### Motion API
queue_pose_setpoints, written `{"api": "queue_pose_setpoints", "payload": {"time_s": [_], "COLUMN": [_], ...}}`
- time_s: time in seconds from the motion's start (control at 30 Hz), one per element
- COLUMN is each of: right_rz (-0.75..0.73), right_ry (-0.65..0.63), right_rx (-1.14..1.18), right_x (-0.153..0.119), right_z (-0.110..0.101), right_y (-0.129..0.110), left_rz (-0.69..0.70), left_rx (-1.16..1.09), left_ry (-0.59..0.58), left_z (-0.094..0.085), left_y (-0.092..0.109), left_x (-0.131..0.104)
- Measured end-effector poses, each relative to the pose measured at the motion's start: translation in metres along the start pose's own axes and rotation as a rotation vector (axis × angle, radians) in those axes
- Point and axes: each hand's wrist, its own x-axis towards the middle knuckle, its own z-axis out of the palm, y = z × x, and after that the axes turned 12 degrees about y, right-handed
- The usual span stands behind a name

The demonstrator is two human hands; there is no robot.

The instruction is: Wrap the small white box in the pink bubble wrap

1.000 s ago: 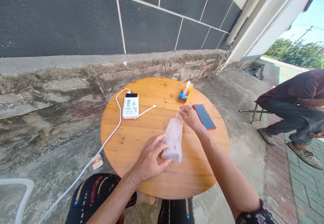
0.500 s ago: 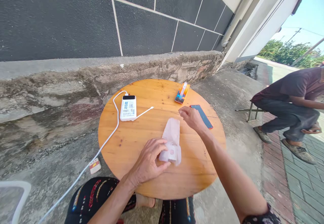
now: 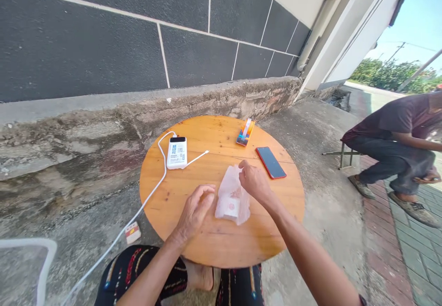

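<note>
On a round wooden bench (image 3: 221, 248) set outdoors beside a dark panelled wall (image 3: 110, 52), a crumpled, translucent wrap (image 3: 228, 187) lies flat between a person's two hands, a small white block (image 3: 228, 208) showing through its near end. Neither hand appears to be pinning the packet down, and that looks like the main hazard: a tug at the far edge could skew the whole thing or let the block slide inside. The film seems thin enough to crease, cling to skin or tear if pulled unevenly, and a breeze might lift its loose edges. A careless sweep of the right forearm could also nudge the red-edged phone (image 3: 271, 162) lying just beyond that hand.

The left hand (image 3: 196, 209) rests just beside the wrap, its fingers loosely curved with a moderate gap before the thumb, apparently holding nothing. The right hand (image 3: 254, 181) is over the packet's far right corner, its fingers bent in close together; whether they pinch the film or merely touch it cannot be told. Farther back stands an orange tape dispenser (image 3: 246, 133), with a white power bank (image 3: 177, 153) on the left.
</note>
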Motion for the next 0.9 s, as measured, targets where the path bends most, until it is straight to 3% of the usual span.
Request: {"api": "queue_pose_setpoints", "payload": {"time_s": [0.1,0.2,0.4,0.6,0.77,0.9], "right_rz": [0.019,0.021,0.033,0.082,0.168,0.216], "right_ry": [0.022,0.043,0.094,0.132,0.172,0.224], "right_rx": [0.065,0.138,0.287,0.45,0.594,0.697], "right_x": [-0.005,-0.009,-0.012,-0.014,-0.019,-0.025], "right_z": [-0.002,0.0,0.008,0.018,0.026,0.042], "right_y": [0.012,0.019,0.028,0.044,0.061,0.068], "left_rz": [-0.107,-0.106,-0.089,-0.058,-0.033,-0.011], "left_rx": [0.166,0.297,0.394,0.481,0.557,0.599], "left_ry": [0.141,0.077,-0.101,-0.145,-0.114,-0.103], "left_z": [-0.002,0.007,0.047,0.064,0.057,0.047], "left_y": [-0.004,-0.004,-0.006,-0.011,-0.011,0.007], "left_x": [0.019,0.049,0.099,0.111,0.113,0.102]}}
